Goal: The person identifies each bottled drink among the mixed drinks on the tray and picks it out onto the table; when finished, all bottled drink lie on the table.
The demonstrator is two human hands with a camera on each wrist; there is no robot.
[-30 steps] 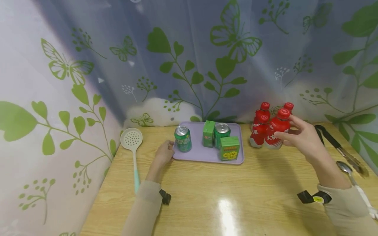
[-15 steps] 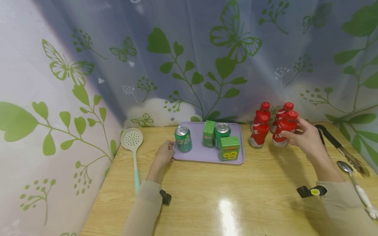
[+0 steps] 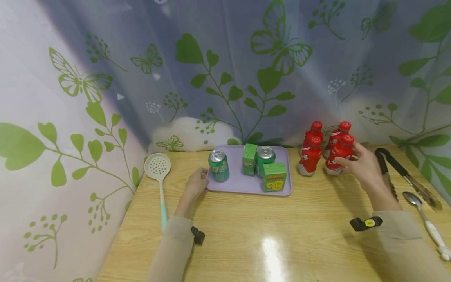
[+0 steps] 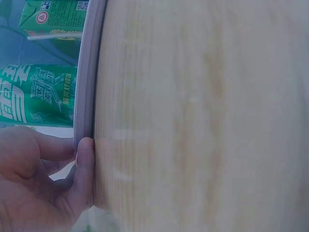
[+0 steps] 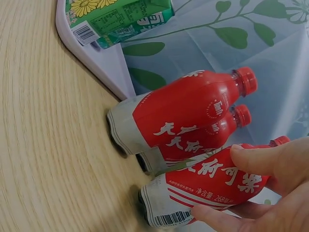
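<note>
My left hand [image 3: 197, 182] pinches the left rim of a lilac tray [image 3: 235, 188] between thumb and fingers, as the left wrist view shows. On the tray stand a green soda can [image 3: 219, 166] at the left, a second green can [image 3: 265, 156], and two green drink cartons, one [image 3: 249, 159] farther back and one [image 3: 274, 178] in front. My right hand [image 3: 366, 164] holds a red-labelled cola bottle [image 3: 339, 156], upright, thumb on one side and fingers round the other. Several like it stand close by: a front-left bottle [image 5: 178, 111] and others behind, partly hidden.
A skimmer [image 3: 157, 166] with a mint handle lies left of the tray. At the right lie black-handled tongs [image 3: 398, 166] and a metal spoon [image 3: 412, 199] with a white handle. A leaf-printed curtain [image 3: 225, 78] backs the wooden table [image 3: 232, 231].
My right hand has brought its bottle to the right, away from the front-left one, and lower, alongside the others. My left hand and the tray have kept their place.
</note>
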